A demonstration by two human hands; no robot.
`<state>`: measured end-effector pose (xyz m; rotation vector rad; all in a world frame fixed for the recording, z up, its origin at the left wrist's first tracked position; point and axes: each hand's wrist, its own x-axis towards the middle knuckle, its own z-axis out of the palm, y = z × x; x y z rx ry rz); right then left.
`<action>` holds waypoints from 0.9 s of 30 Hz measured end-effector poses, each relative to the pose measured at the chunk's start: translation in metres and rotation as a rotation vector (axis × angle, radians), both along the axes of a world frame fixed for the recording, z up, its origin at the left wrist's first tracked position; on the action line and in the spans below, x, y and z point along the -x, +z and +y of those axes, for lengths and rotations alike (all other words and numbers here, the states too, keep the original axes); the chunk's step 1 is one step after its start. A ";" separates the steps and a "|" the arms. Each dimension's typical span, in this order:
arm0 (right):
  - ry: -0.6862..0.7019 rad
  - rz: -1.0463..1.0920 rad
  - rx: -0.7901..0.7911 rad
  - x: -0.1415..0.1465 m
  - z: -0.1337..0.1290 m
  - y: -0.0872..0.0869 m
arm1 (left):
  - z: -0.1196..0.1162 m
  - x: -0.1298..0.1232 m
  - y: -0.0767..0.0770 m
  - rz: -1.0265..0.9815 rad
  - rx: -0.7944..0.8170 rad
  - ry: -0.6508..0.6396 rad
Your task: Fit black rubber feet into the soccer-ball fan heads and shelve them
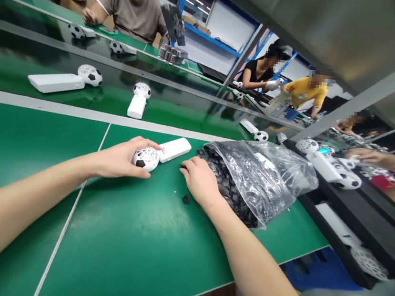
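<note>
My left hand (124, 157) is closed around the round head of a white handheld fan (173, 151), patterned like a football with black pentagons. The fan lies on the green table, its handle pointing right and away from me. Beside it, my right hand (199, 179) has its fingers curled together at the mouth of a clear plastic bag (269, 176). Whatever those fingers hold, if anything, is hidden. Many small black pieces (227, 185) fill the bag. One loose black pentagon piece (186, 199) lies on the table just below my right hand.
Beyond the table's pale edge strip, a green conveyor belt (109, 101) carries several football fans, including one fan (139, 100) upright to my view. Black trays (360, 225) with white fans stand at the right, near another person's hand (365, 156). Several people sit across the line.
</note>
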<state>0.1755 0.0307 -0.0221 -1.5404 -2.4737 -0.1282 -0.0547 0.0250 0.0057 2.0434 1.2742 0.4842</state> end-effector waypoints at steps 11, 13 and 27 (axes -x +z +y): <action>0.120 0.332 -0.054 -0.007 -0.008 0.008 | 0.001 0.000 -0.001 -0.031 0.018 -0.132; 0.195 0.533 -0.012 -0.004 -0.013 0.010 | 0.001 -0.001 -0.002 -0.034 0.009 -0.135; 0.411 0.683 0.184 0.017 -0.027 0.007 | -0.014 -0.015 0.000 -0.047 -0.025 -0.159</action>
